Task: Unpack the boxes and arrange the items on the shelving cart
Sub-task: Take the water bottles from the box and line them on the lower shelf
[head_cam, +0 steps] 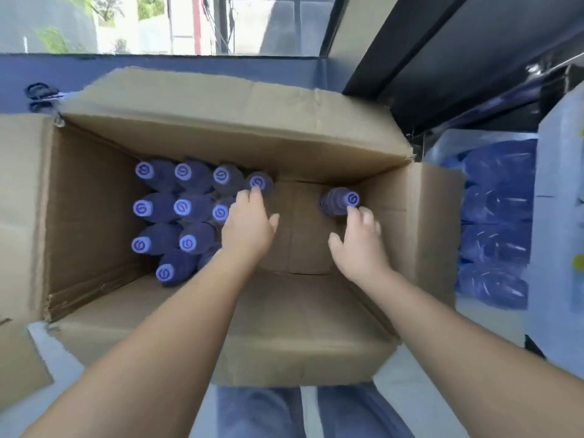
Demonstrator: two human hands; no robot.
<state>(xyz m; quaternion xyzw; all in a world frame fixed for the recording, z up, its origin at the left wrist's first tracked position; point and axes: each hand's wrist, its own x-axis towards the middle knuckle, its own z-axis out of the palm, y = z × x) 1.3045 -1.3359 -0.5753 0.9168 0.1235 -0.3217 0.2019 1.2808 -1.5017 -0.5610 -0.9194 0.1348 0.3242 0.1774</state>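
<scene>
Directly below me sits an open cardboard box [221,128], flaps folded out, with dark blue bottles [158,210] standing upright in its left half, their pale caps facing up. I count about 11 caps there. My left hand [249,226] reaches into the box with fingers relaxed and slightly apart, fingertips touching the cap of the far bottle [259,182] at the cluster's right end. My right hand [360,238] has its fingers spread, tips against 1 lone bottle [339,200] near the box's right wall; motion blur stops me telling whether it grips. Right of the box lie plastic-wrapped blue packs [496,222].
</scene>
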